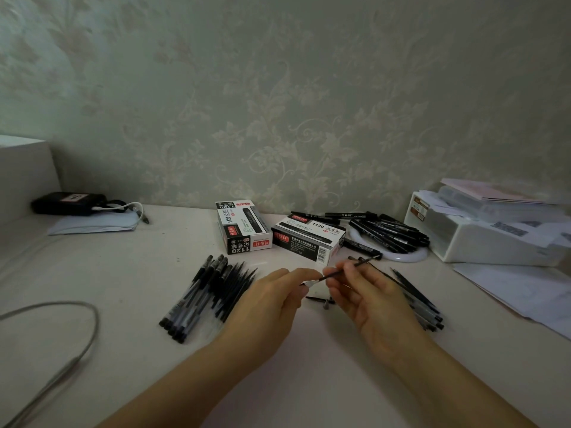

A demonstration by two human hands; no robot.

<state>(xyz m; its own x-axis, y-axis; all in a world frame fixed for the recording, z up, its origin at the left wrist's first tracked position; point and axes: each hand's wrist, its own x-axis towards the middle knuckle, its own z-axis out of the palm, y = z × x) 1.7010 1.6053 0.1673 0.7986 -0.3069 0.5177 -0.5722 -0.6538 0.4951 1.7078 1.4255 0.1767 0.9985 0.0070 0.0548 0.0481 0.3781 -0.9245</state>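
Note:
My left hand (pixel 272 301) and my right hand (pixel 367 295) meet above the white desk (pixel 139 273). Together they pinch a thin black pen refill (pixel 343 270), the left at its pale tip end, the right around its middle. Its far end points up and right. A small black pen part (pixel 321 301) lies on the desk between my hands. A pile of black gel pens (pixel 207 295) lies to the left of my left hand. More black pens and refills (pixel 417 301) lie to the right, partly hidden behind my right hand.
Two black-and-white marker boxes (pixel 244 227) (pixel 309 239) stand behind my hands. Several black markers (pixel 389 231) lie on a white ring. A white box with papers (pixel 494 230) sits at right, loose papers (pixel 525 295) below it. A black device (pixel 68 203) and a grey cable (pixel 61 335) are at left.

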